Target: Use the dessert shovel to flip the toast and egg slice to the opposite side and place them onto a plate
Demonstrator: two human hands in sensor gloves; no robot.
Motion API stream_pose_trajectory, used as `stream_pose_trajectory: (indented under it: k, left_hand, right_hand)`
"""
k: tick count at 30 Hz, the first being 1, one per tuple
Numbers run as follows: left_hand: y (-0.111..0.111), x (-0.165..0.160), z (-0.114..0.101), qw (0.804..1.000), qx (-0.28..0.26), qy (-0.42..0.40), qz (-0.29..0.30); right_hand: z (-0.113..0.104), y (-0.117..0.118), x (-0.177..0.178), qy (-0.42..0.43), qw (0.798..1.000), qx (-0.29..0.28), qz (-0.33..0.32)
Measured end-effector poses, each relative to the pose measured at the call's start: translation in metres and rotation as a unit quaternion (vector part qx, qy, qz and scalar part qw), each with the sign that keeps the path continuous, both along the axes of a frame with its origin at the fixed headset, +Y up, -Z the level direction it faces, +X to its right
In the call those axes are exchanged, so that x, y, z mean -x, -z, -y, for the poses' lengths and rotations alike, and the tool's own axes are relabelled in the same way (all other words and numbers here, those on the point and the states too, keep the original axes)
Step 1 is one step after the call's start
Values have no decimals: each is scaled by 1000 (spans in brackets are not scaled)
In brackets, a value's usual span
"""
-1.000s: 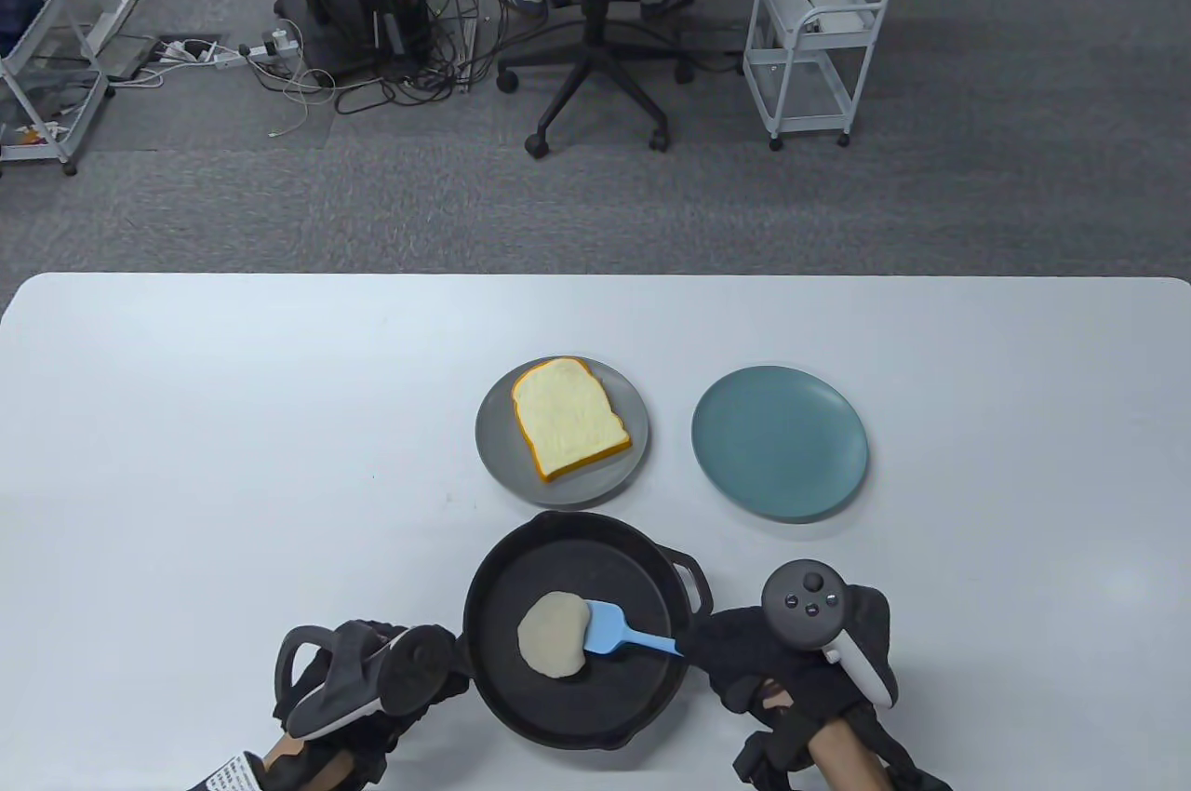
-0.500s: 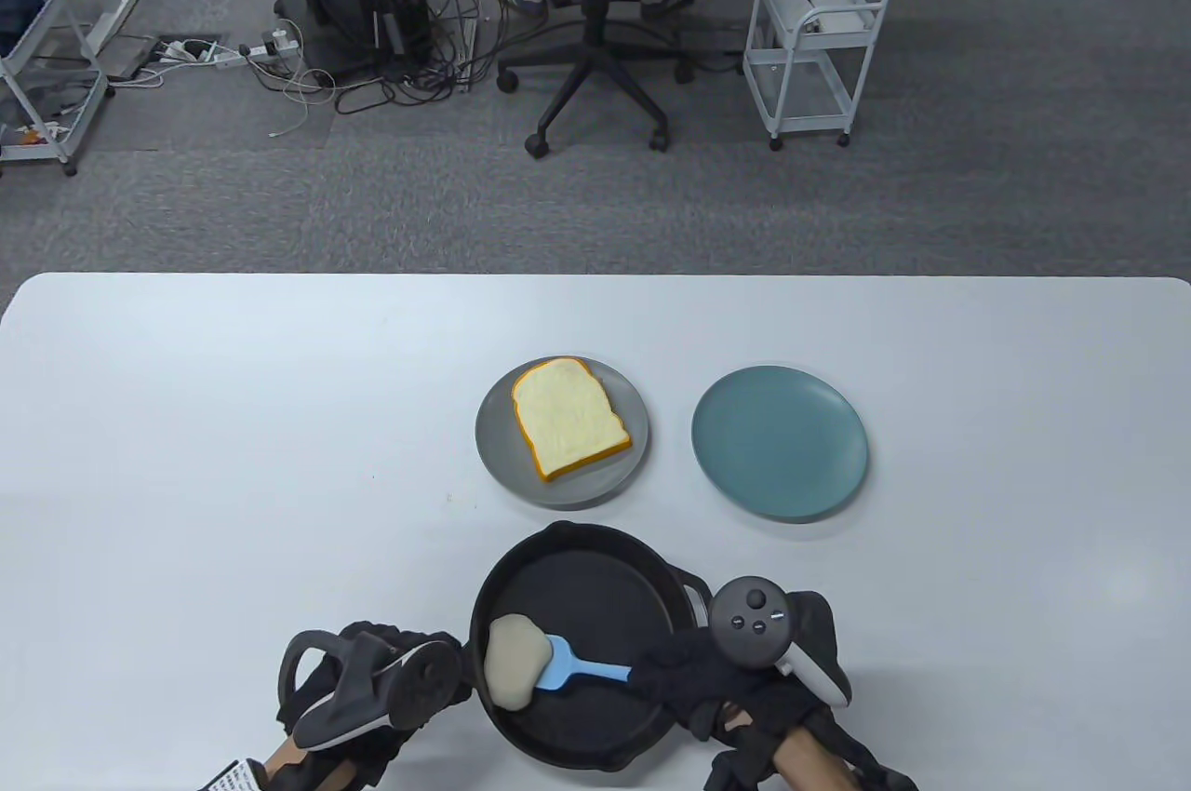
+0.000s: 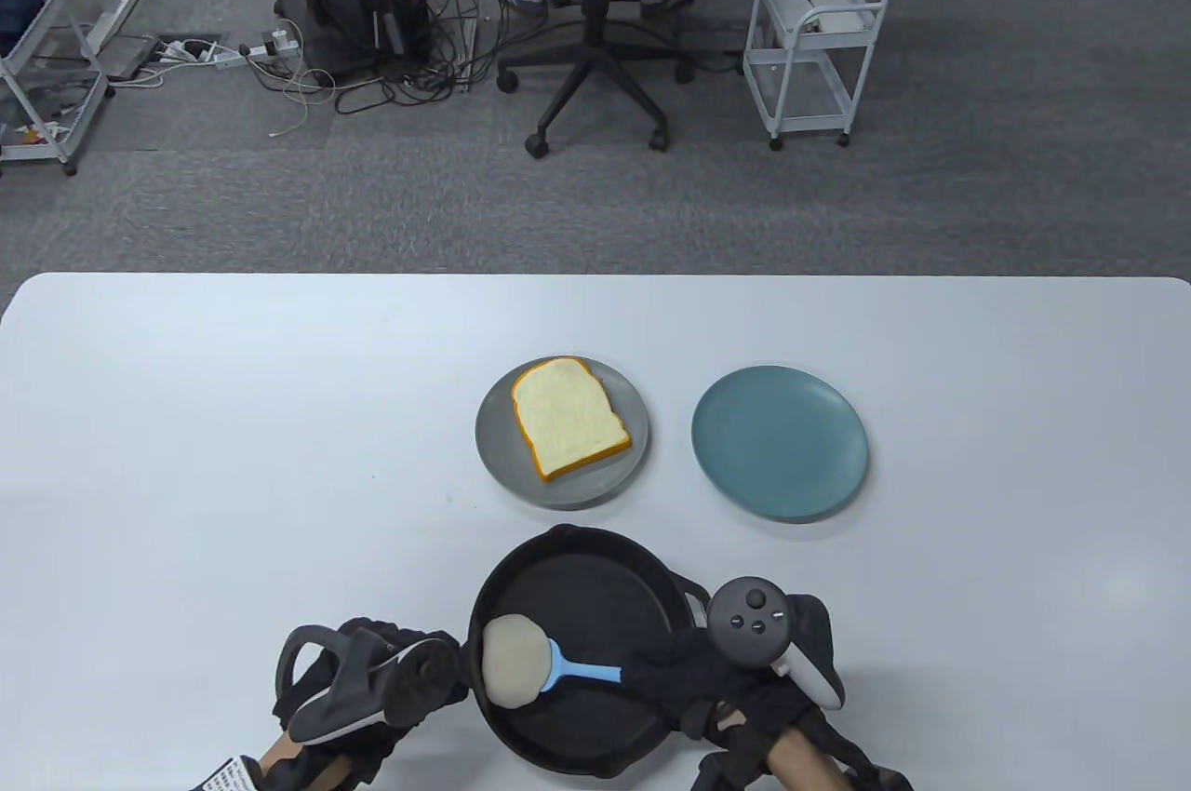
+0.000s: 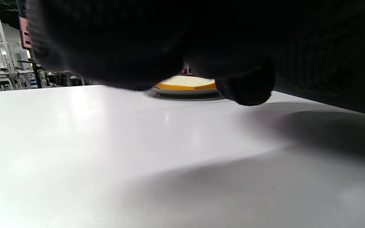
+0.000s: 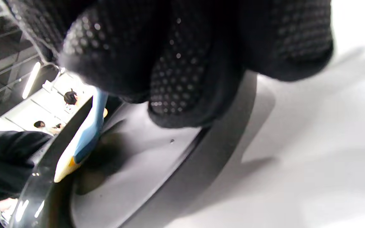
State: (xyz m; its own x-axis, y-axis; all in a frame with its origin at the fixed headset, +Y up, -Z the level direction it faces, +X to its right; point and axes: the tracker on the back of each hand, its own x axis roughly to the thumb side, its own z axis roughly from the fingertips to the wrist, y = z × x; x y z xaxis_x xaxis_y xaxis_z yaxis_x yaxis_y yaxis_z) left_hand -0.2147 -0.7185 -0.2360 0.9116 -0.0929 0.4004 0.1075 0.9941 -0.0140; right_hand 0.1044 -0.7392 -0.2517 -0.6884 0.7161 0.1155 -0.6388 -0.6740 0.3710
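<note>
A pale egg slice (image 3: 512, 661) lies in the black pan (image 3: 605, 586), up against its left wall. The blade of the blue dessert shovel (image 3: 582, 670) is tucked under the egg's right edge. My right hand (image 3: 675, 675) grips the shovel's handle over the pan's right side. In the right wrist view the shovel (image 5: 89, 133) slants down to the egg's edge (image 5: 62, 171). My left hand (image 3: 391, 679) sits at the pan's left rim, fingers curled where the long handle is hidden. The toast (image 3: 568, 419) lies on the grey plate (image 3: 493, 456). The teal plate (image 3: 780, 442) holds nothing.
Both plates stand just beyond the pan, the grey one left, the teal one right. The white table (image 3: 233, 456) spreads bare to the left and far side. An office chair (image 3: 595, 9) and a white cart (image 3: 819, 28) stand on the carpet beyond.
My right hand moved left and pushed the shovel into the egg, sliding it from the pan's middle to the left wall. The pan shifted slightly. The left hand stayed put.
</note>
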Motion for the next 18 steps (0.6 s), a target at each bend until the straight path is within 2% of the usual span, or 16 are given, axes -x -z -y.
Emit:
stream_pose_trajectory:
  k: [11,18]
  left_hand:
    - [3,4,-2,1000,13,-13,-2]
    - [5,6,-2,1000,21,-15,-5]
  right_hand:
    - [-9,3,-27,42,999,-10,30]
    - [-18,7,-58,105,989,-23,98]
